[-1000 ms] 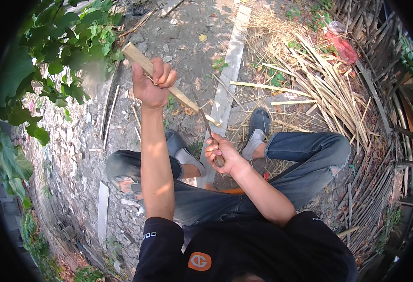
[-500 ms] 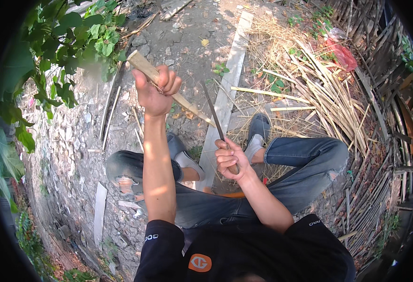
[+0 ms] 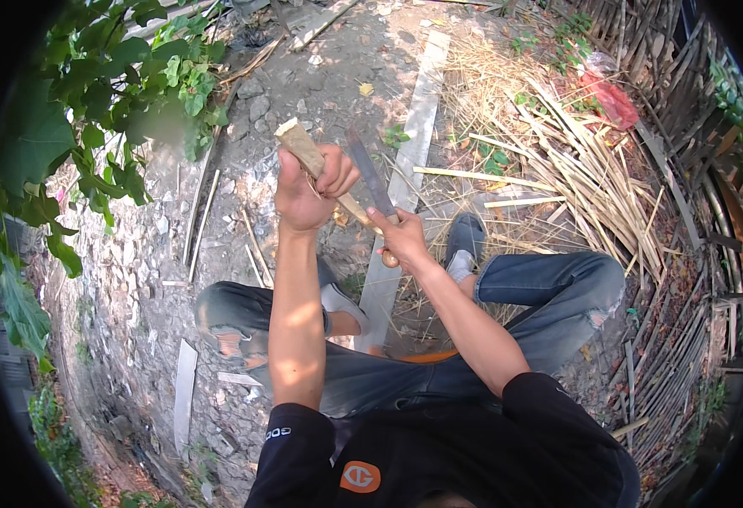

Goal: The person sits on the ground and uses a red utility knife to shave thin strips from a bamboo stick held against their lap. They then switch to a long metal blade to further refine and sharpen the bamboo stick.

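My left hand (image 3: 314,190) is wrapped round a split piece of pale wood (image 3: 300,146), probably bamboo. Its thick end sticks out above the fist, and the thinner part slants down to the right toward my other hand. A long-bladed knife (image 3: 370,173) is gripped in my right hand (image 3: 403,237), with the rounded end of its handle showing below the fingers. The dark blade points up and to the left, its flat side facing me. Whether blade and wood touch near my right hand I cannot tell. Beneath both hands lies a long grey plank (image 3: 422,110).
A heap of split strips (image 3: 591,178) and thin shavings lies to the right, with a red plastic bag (image 3: 610,100) beyond it. Leafy branches (image 3: 92,110) hang in from the left. My shoes (image 3: 466,237) flank the plank. A stick fence (image 3: 685,372) borders the right side.
My left hand has shifted right and slightly nearer with the wood. My right hand has moved up and left, and the knife has turned so its flat side shows.
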A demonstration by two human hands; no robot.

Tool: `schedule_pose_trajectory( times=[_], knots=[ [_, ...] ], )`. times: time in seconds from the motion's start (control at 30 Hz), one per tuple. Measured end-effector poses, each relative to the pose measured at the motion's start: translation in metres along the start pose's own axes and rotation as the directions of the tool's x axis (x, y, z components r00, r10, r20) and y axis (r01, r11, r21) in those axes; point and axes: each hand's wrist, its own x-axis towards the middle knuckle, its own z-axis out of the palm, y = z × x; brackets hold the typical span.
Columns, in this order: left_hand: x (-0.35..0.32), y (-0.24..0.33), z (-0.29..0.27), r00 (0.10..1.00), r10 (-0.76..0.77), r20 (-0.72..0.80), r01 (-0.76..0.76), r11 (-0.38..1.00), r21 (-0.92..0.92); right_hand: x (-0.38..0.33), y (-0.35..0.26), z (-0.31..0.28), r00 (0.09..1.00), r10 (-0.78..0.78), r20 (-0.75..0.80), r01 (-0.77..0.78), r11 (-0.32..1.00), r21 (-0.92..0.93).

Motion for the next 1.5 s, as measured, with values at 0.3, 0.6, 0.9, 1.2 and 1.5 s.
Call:
schedule_pose_trajectory(
  times=[0.3,0.6,0.9,1.2,1.5],
  knots=[
    [-0.002,-0.004,-0.005,0.999,0.028,-0.026,-0.029,1.0,-0.01,0.013,0.003,0.017,0.985,0.146,-0.094,-0.14,0.988,0.067],
    [0.002,-0.006,0.005,0.998,0.019,-0.053,-0.018,1.0,0.022,0.031,0.01,0.009,0.988,0.12,-0.093,-0.12,0.993,0.01],
    [-0.012,0.003,-0.018,0.992,0.05,-0.117,-0.044,0.997,0.059,-0.015,-0.146,-0.009,0.956,-0.289,-0.046,0.291,0.925,0.245],
    [-0.029,0.007,-0.012,0.979,0.106,-0.175,-0.091,0.992,0.091,-0.02,-0.109,-0.062,0.912,-0.336,-0.233,0.298,0.937,-0.184],
    [-0.051,0.009,0.091,0.962,0.267,-0.052,-0.243,0.929,0.279,-0.039,0.003,-0.031,0.943,0.331,-0.002,-0.325,0.926,0.192]
  ],
)
